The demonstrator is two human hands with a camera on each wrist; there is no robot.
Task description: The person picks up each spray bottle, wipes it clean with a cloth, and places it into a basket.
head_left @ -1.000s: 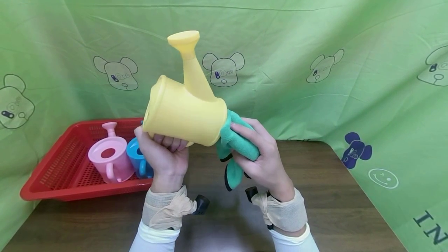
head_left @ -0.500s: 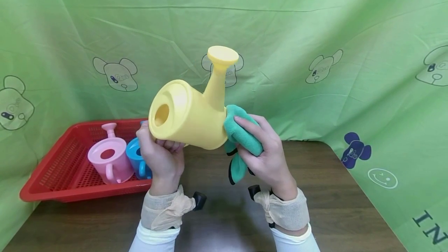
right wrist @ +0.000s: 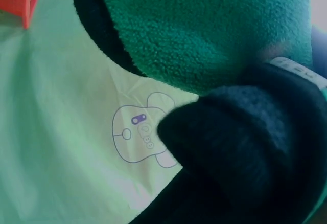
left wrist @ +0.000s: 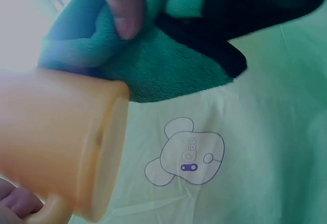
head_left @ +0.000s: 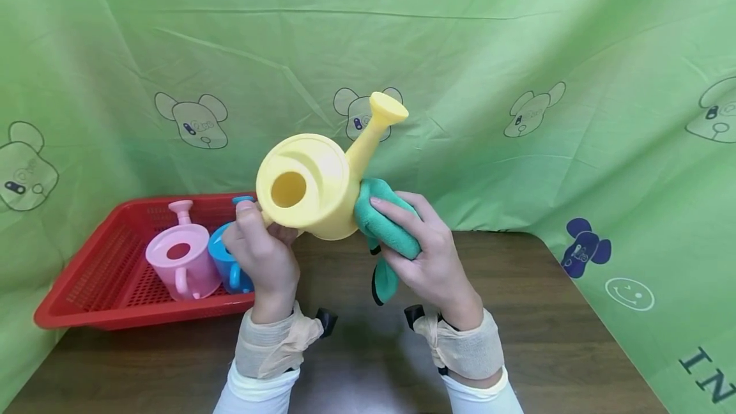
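Observation:
A yellow toy watering can (head_left: 339,209) is held up above the table, tilted, with its round top opening facing me and its spout pointing up to the right. My left hand (head_left: 267,260) grips it by the handle, whose lower end shows in the left wrist view beside the fingers. In my right hand (head_left: 434,254) is a bunched green cloth (head_left: 391,225) with dark edging, pressed against the can's right side below the spout. One corner of the cloth hangs down under that hand. The cloth (right wrist: 204,35) fills much of the right wrist view and hides the can there.
To the left, a red plastic basket (head_left: 86,318) stands on the dark wooden table (head_left: 546,337). Inside are a pink watering can (head_left: 192,267) and a blue one (head_left: 232,267), partly behind my left hand. A green curtain (head_left: 460,37) with printed bear heads hangs behind and at the sides.
My left hand has turned the yellow watering can so its top opening swings into view and its spout tips to the right. The cloth stays against its side in my right hand.

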